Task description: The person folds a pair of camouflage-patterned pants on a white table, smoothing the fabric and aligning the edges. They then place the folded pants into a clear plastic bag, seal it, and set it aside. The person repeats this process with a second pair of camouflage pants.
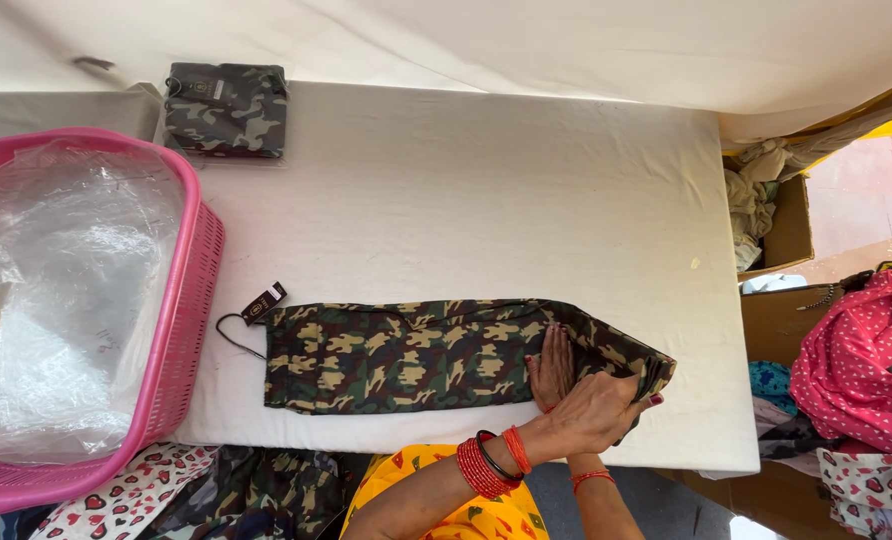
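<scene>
I see the camouflage garment [406, 355] folded into a long strip, my left hand [602, 408] gripping its right end, my right hand [553, 368] flat and open beside it; cross-folds remain.

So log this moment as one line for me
left hand gripping right end of camouflage garment | right hand pressed flat on it | hang tag at left end | pink basket left | packed camouflage bundle far left

Pink basket [181, 330] holding clear plastic bags [61, 300] at table [486, 200] left edge; folded camouflage pack [226, 110] at far-left corner; cardboard box [791, 225] off right edge.
</scene>
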